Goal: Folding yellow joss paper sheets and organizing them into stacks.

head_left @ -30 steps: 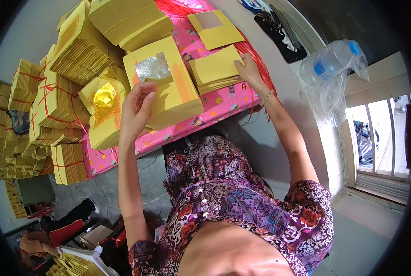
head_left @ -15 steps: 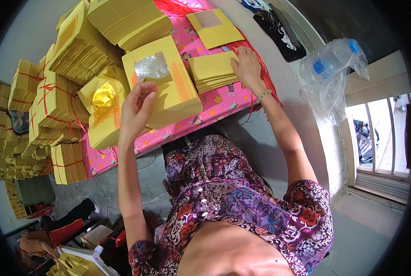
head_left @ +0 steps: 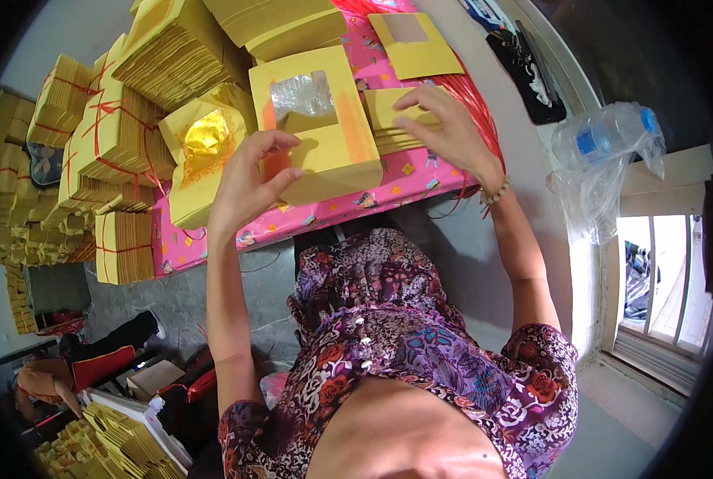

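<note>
My left hand (head_left: 248, 182) is at the near left corner of a thick stack of yellow paper sheets (head_left: 336, 160). Its thumb and fingers are apart, with nothing seen between them. On the top sheet is a silver foil patch (head_left: 302, 97) with orange bands beside it. My right hand (head_left: 452, 136), a beaded bracelet at its wrist, hovers over a lower pile of folded yellow paper (head_left: 380, 108); its fingers are spread and hold nothing. Left of the thick stack lies another yellow stack with a shiny gold foil sheet (head_left: 208, 136) on top.
A pink patterned cloth (head_left: 284, 222) covers the table. Tall bundles of yellow paper tied with red string (head_left: 105, 152) crowd the left. Red strings (head_left: 484, 120) lie along the right edge. A plastic bottle in a clear bag (head_left: 604, 144) is at the right. A person (head_left: 45, 383) sits lower left.
My right hand has lifted off the folded pile and come left, fingers spreading. My left hand's thumb and fingers have opened wider. The whole view has shifted slightly.
</note>
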A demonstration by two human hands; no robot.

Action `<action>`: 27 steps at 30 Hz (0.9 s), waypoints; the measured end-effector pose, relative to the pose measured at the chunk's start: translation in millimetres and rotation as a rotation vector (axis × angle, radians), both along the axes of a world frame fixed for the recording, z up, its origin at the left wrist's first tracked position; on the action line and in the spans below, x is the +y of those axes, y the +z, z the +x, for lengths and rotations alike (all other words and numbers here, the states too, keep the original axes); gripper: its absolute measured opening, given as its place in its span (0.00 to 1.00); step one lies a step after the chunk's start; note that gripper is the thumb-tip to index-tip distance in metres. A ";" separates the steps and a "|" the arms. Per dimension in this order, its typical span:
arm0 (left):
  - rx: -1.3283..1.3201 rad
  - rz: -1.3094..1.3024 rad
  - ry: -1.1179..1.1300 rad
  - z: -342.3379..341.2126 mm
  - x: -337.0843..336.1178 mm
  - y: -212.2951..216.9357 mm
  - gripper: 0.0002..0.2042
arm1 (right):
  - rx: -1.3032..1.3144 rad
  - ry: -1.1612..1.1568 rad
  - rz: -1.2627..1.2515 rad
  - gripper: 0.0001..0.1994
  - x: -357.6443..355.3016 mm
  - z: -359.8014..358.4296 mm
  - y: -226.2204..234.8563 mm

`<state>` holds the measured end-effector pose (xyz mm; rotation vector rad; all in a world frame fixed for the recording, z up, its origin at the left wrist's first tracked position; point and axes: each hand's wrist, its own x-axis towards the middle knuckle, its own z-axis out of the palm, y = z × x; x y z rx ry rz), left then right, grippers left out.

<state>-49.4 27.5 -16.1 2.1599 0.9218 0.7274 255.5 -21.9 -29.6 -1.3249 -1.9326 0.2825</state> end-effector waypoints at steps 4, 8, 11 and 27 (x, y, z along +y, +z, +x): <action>0.212 0.075 -0.001 -0.4 -10.1 13.8 0.19 | -0.036 0.202 -0.040 0.13 -7.2 -23.9 10.4; 0.250 0.108 -0.006 -3.6 -11.4 13.7 0.21 | -0.125 0.250 -0.029 0.14 -5.1 -33.9 5.7; 0.220 0.078 0.013 -5.8 -12.5 10.7 0.21 | -0.143 0.268 -0.042 0.11 -4.4 -34.7 4.7; 0.178 0.049 0.009 -23.0 -9.9 2.7 0.20 | 0.121 0.216 -0.162 0.08 5.4 -41.7 4.2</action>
